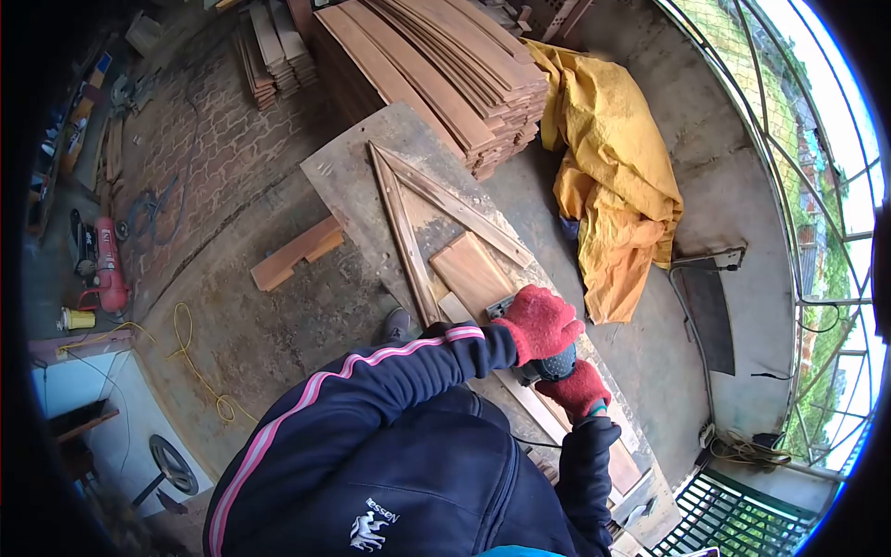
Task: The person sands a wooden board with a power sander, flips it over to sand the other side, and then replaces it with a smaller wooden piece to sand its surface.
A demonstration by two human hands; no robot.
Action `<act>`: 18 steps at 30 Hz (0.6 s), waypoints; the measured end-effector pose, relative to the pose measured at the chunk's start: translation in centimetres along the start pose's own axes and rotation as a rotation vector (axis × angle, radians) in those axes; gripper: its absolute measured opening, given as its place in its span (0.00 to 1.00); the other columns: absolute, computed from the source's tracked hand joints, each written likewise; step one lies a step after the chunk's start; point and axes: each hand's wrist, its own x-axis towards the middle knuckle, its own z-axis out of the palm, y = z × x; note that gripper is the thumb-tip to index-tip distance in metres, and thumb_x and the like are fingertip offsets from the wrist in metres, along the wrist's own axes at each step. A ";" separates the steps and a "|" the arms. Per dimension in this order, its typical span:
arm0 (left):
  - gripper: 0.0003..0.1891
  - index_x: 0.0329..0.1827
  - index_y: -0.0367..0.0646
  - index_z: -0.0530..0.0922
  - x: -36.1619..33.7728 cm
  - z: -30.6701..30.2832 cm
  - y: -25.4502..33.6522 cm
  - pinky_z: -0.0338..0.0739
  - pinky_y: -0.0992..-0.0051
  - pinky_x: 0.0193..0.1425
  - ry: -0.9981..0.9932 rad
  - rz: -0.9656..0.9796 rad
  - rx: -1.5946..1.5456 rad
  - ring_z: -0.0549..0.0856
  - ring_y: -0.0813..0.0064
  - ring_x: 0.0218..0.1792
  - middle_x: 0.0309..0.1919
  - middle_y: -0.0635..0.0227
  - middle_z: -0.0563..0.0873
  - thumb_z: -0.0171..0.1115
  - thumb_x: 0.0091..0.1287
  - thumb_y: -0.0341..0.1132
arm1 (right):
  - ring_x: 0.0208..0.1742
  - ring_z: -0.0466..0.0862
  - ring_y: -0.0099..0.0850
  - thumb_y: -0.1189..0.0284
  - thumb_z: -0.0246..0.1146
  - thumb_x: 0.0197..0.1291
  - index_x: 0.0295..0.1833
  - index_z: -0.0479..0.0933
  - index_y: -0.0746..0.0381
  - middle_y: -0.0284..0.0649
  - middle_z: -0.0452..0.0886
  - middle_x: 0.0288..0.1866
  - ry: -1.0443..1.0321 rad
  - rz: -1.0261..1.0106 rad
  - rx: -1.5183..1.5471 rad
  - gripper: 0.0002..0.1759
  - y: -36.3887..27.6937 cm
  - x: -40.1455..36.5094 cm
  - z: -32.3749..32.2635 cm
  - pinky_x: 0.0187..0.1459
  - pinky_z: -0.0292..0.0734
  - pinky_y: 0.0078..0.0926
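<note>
My left hand (540,325), in a red knitted glove, is closed over the front of a dark handheld power tool (555,365). A grey metal part of the tool shows just ahead of that glove; its exact kind is hard to make out. My right hand (579,390), also gloved in red, wraps round the rear of the tool, fingers partly hidden. Beneath and ahead of the tool lies a wooden panel (471,271) on the workbench (357,172). Two long wooden strips joined in a V, a left strip (406,237) and a right strip (464,209), lie around the panel.
Stacked planks (436,70) stand beyond the bench, beside a yellow tarp (617,158). A notched wood piece (297,253) lies on the floor to the left. A yellow cord (186,343) trails near a red cylinder (109,265). Metal grilles line the right side.
</note>
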 end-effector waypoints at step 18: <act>0.17 0.32 0.47 0.86 3.4 -14.4 -13.5 0.79 0.52 0.42 0.154 -0.213 0.085 0.86 0.46 0.37 0.32 0.53 0.87 0.61 0.69 0.49 | 0.46 0.88 0.49 0.53 0.75 0.38 0.45 0.87 0.63 0.52 0.89 0.43 0.029 -0.365 -0.148 0.30 -19.8 7.4 -6.5 0.52 0.82 0.41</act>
